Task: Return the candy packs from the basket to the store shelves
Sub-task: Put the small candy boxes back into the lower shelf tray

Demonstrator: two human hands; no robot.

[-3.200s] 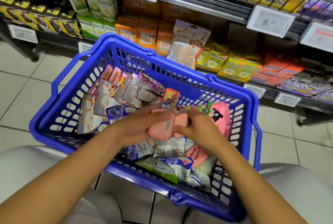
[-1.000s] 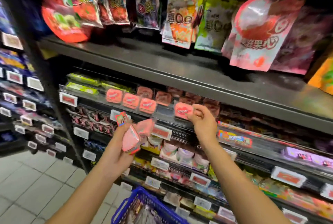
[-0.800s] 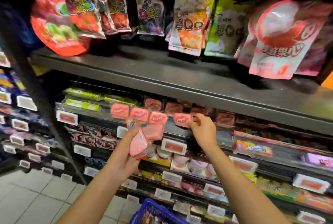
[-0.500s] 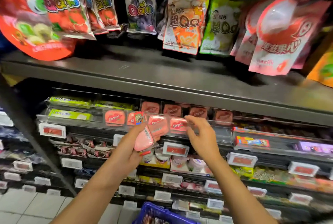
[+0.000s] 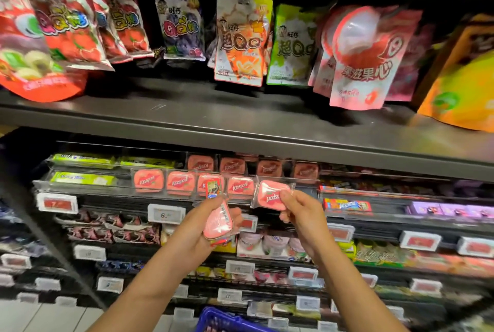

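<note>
Right hand (image 5: 302, 214) now off the shelf row, another pink candy pack (image 5: 272, 194) upside down in its fingers (image 5: 287, 198).

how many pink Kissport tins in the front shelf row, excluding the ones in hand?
4, side by side in the front row of pink tins. The third is partly covered by a small pack the left hand holds; more may sit behind.

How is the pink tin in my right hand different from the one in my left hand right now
The right hand pinches its pink tin by one edge, lid facing the camera, logo upside down, up at the shelf row. The left hand holds its pink tin edge-on, lower, with a small colourful pack. Both tins look the same kind.
</note>
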